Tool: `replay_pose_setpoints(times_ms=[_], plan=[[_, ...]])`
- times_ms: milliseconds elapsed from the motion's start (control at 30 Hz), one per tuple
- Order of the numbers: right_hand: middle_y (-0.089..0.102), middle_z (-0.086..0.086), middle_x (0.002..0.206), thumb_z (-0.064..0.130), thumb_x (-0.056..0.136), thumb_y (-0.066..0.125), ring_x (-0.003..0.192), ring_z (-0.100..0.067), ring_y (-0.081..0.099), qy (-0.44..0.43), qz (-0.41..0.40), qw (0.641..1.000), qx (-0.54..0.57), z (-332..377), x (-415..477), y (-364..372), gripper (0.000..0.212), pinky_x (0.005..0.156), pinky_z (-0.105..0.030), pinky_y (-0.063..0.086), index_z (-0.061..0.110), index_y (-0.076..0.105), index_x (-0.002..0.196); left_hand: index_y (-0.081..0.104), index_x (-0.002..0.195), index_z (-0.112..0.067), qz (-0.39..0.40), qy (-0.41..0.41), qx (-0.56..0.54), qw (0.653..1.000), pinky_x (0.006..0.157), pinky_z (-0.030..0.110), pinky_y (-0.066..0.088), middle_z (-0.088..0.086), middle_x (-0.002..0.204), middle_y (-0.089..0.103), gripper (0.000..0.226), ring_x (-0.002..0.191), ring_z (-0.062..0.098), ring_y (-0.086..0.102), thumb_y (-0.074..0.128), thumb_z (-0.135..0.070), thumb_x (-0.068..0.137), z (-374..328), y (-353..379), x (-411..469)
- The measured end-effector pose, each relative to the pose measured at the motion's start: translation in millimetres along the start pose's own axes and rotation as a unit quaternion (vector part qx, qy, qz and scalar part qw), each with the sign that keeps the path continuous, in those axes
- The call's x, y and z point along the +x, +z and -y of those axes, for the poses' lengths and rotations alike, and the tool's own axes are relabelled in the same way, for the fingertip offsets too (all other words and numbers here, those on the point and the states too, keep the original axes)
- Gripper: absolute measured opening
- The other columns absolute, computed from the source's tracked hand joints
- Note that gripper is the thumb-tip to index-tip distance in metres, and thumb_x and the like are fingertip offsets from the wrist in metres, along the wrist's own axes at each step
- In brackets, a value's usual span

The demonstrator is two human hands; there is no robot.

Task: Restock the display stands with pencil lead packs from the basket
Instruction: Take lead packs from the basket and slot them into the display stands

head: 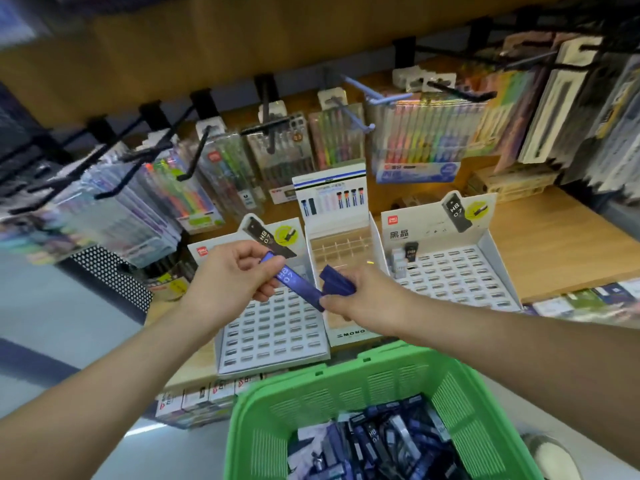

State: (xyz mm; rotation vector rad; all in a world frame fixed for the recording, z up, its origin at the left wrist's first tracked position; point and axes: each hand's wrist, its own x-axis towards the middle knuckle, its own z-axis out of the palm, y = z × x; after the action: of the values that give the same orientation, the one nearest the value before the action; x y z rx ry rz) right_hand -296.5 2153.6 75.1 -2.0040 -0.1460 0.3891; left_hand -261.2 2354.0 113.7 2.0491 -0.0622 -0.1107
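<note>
My left hand [228, 275] pinches the upper end of a blue lead pack [294, 282], which slants down-right to my right hand [360, 296], whose fingers curl round spare packs [337, 280], above the left stand [277, 327].

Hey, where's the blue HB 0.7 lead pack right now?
Head view, centre: the blue pack is held between the left hand and right hand, above the left stand, with the green basket below.
</note>
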Motion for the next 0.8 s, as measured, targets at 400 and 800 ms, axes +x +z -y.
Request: replay_pose_setpoints(times_ms=[400,800], plan=[[0.062,-0.003,0.099,0.022,0.1,0.049,0.085,-0.02,0.058,-0.059,0.03,0.969,-0.237,-59,10,79,0.016,0.073,-0.03,0.045,0.013,0.057,0.111,0.065,0.077,-0.024,-0.026,0.114,0.312,0.943,0.065,0.032,0.047,-0.004,0.065,0.06,0.018,0.072,0.027,0.062,0.06,-0.02,0.093,65,0,47],[0.061,-0.004,0.09,0.024,0.102,0.046,0.075,-0.021,0.055,-0.035,0.018,0.976,-0.215,-58,20,76,0.011,0.067,-0.032,0.046,0.018,0.052,0.108,0.065,0.113,-0.017,0.009,0.154,0.437,0.886,0.076,0.034,0.044,0.009,0.1,0.063,0.026,0.096,0.03,0.058,0.05,-0.006,0.095,77,14,57]])
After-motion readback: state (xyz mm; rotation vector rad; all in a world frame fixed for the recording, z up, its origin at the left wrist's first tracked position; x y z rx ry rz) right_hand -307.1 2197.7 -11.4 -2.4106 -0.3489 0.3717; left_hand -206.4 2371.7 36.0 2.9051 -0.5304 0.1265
